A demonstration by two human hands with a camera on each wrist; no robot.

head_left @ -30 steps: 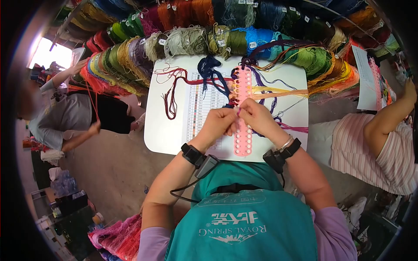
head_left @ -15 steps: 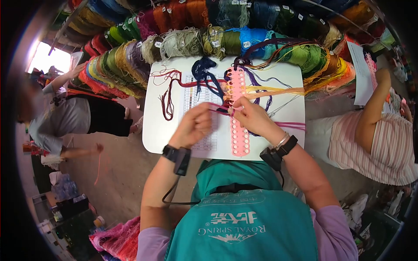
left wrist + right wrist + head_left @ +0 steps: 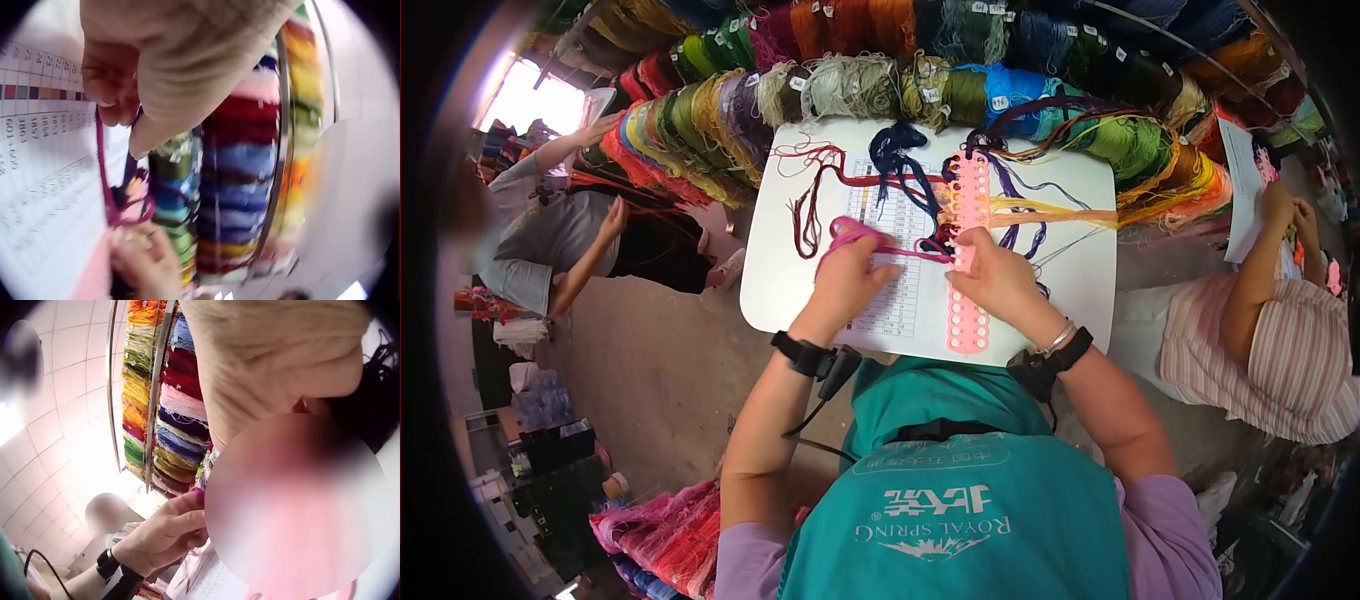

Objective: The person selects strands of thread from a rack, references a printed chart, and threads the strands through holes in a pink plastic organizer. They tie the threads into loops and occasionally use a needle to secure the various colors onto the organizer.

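In the head view a long pink thread card with rows of holes lies on a white board. Magenta thread runs from the card's left edge to my left hand, where it loops over the fingers. That hand holds the thread in curled fingers, as the left wrist view also shows. My right hand rests over the card, thumb and forefinger spread apart; its other fingers are hidden. Navy, red, yellow and purple threads hang from holes farther up the card. A large blur covers much of the right wrist view.
A printed colour chart lies under the threads. Racks of coloured yarn stand behind the board. One person in a grey shirt is at the left, another in a striped top at the right. Pink yarn is piled lower left.
Both hands were together at the card; the left hand has since moved left, drawing the magenta thread out. The right hand has stayed by the card, its thumb and forefinger now apart.
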